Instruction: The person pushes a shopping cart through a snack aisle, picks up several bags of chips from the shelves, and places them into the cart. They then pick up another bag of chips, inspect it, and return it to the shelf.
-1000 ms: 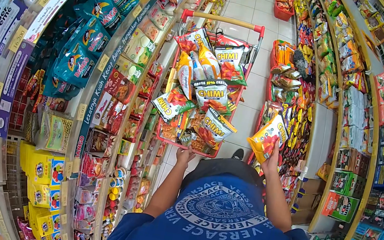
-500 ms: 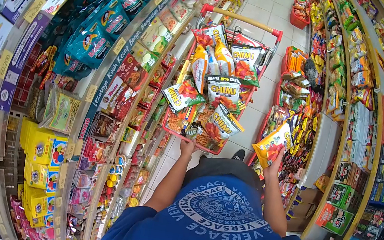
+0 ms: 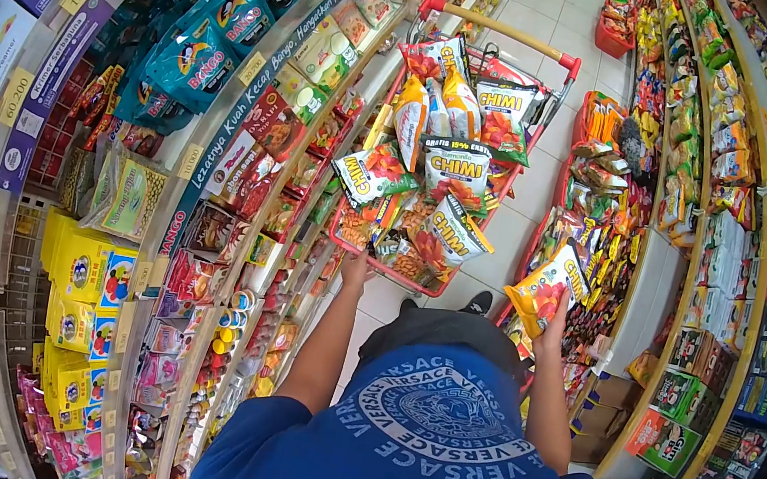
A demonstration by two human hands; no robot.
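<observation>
My right hand (image 3: 551,320) is closed round a yellow and white snack bag (image 3: 550,286), held upright at the right of my body. At the near left corner of the shopping cart (image 3: 405,283), my left hand (image 3: 354,263) touches the red rim; its fingers are mostly hidden by the rim. Several Chimi chip bags (image 3: 456,173) lie heaped in the cart, with a green and white one (image 3: 373,173) at its left side. A white and yellow Chimi bag (image 3: 452,235) rests near the close end, beside smaller brown snack packs.
Shelves with teal Bango pouches (image 3: 201,57) and yellow packs (image 3: 76,330) line the left. Red baskets (image 3: 614,41) of snacks stand along the right shelves. The tiled floor (image 3: 503,250) runs between, and my shoe (image 3: 480,303) shows beyond my shorts.
My left hand has shifted left along the near edge of the cart. The view has turned slightly, so the cart appears a little further right. The snack bag stays in my right hand.
</observation>
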